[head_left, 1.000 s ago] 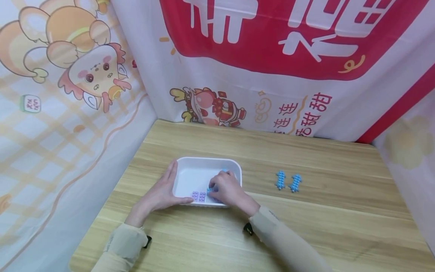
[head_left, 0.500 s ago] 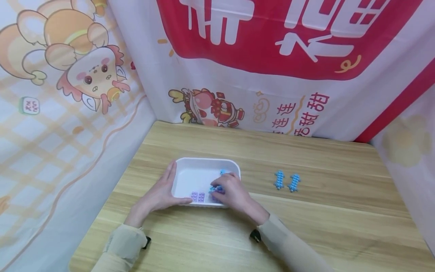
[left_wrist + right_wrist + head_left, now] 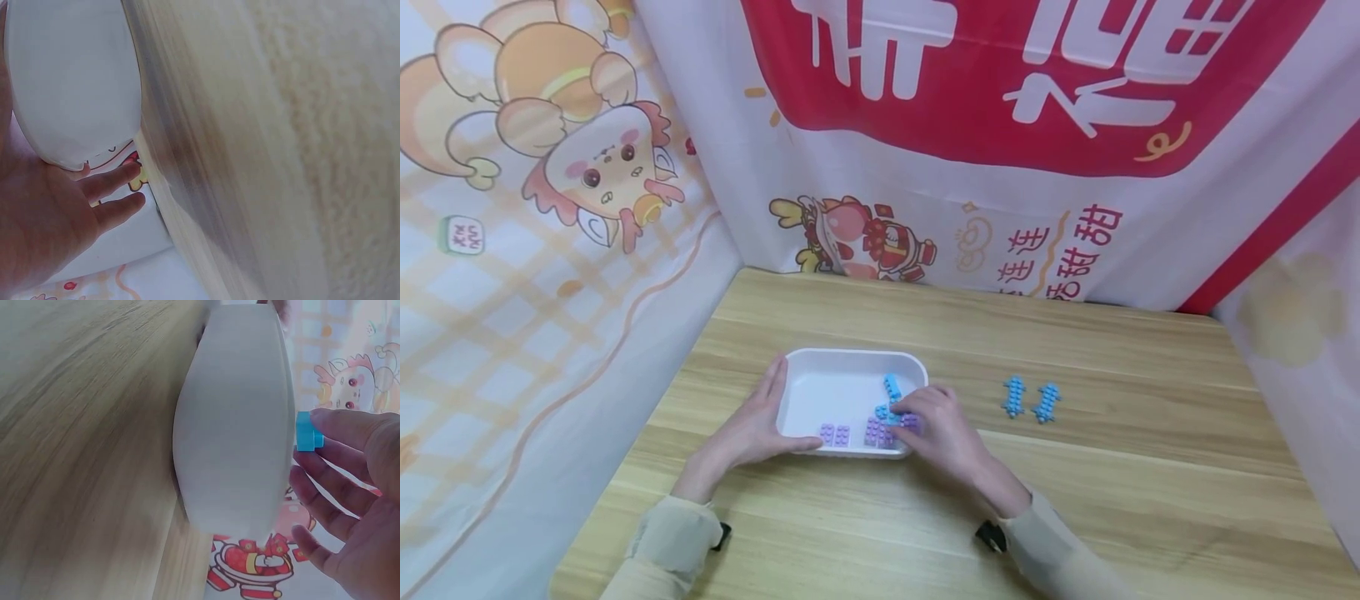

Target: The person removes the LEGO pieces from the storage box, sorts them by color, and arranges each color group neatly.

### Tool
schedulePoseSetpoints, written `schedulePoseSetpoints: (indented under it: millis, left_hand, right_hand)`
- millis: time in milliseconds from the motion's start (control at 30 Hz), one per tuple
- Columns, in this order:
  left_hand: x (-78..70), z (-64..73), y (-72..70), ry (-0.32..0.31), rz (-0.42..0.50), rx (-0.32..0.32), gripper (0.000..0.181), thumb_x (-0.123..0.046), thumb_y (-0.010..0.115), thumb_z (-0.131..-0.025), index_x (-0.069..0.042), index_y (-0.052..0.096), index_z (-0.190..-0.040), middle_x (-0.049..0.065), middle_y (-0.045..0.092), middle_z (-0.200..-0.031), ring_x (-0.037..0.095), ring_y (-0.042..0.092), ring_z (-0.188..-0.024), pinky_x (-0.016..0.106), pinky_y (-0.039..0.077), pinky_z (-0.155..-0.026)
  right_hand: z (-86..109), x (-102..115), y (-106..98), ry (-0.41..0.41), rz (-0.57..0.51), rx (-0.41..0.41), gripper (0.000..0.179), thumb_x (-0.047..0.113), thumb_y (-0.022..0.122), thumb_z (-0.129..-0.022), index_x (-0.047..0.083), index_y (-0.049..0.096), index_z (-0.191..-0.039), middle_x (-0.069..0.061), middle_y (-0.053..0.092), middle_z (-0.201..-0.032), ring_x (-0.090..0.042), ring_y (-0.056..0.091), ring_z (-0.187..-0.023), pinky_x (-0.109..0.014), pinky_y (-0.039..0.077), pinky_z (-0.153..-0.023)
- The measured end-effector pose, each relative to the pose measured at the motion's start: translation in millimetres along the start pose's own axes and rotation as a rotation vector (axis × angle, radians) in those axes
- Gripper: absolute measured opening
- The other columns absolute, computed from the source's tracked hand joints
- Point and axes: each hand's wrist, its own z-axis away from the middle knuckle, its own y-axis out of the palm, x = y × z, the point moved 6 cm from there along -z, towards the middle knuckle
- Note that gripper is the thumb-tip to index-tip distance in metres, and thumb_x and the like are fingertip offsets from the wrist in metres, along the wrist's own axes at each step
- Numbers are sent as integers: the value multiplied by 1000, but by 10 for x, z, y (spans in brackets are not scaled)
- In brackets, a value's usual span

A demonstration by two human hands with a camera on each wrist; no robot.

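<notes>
My left hand (image 3: 758,417) rests against the near-left corner of a white tray (image 3: 820,354), thumb at the front rim and fingers along the left side. In the left wrist view its visible fingers (image 3: 119,212) are straight beside the tray. Over the tray's right end, my right hand (image 3: 946,429) pinches a blue toy brick (image 3: 306,431) between thumb and fingers, just above the rim in the right wrist view. Around it in the tray lie purple bricks (image 3: 872,431) and a blue brick (image 3: 892,387). Two more purple bricks (image 3: 835,435) lie near my left thumb.
Two blue studded pieces (image 3: 1014,397) with small side knobs lie on the wooden table (image 3: 1120,483), right of the tray. A printed curtain (image 3: 955,179) hangs along the back edge, and another cloth (image 3: 550,317) covers the left side.
My right hand has moved to the right over the tray with the blue brick, uncovering purple and blue bricks beneath it. My left hand stays at the tray's corner.
</notes>
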Motion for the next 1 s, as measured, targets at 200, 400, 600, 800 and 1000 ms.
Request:
schedulePoseSetpoints:
  millis: [200, 400, 600, 800, 1000]
  left_hand:
    - [3, -4, -4, 0, -3, 5, 157, -78, 87, -76, -6, -11, -175, 23, -8, -185, 57, 19, -166, 70, 27, -133]
    - [13, -4, 9, 0, -6, 3, 157, -79, 86, -76, -6, -11, -176, 23, -8, -185, 57, 20, -166, 70, 27, -133]
    - [20, 2, 6, -3, -6, 0, 157, -78, 87, -76, -6, -10, -176, 23, -9, -185, 57, 18, -167, 70, 27, -133]
    - [13, -5, 2, -2, -4, 1, 157, -78, 87, -76, -5, -10, -176, 23, -8, -185, 57, 20, -166, 71, 28, -133]
    - [11, -16, 9, -4, 0, 3, 156, -79, 86, -76, -6, -10, -176, 23, -9, -186, 56, 18, -167, 71, 27, -133]
  right_hand:
    - [110, -70, -103, 61, -22, -5, 32, 10, 95, -83, 4, 82, -112, -7, 84, -107, -24, 77, -103, -66, 51, -115]
    - [215, -167, -182, 159, -31, 12, 33, 11, 93, -86, 6, 82, -116, -4, 82, -111, -20, 76, -103, -58, 55, -114]
    - [306, -265, -252, 199, -47, 7, 32, 8, 90, -89, 6, 80, -120, -5, 82, -115, -18, 77, -104, -55, 60, -109]
    - [403, -424, -338, 253, -30, -19, 33, 8, 89, -90, 10, 81, -122, -4, 83, -114, -18, 76, -104, -54, 61, -106]
    - [559, -588, -456, 285, 23, -38, 30, 8, 88, -91, 9, 80, -121, -5, 82, -112, -20, 75, -103, -55, 61, -104]
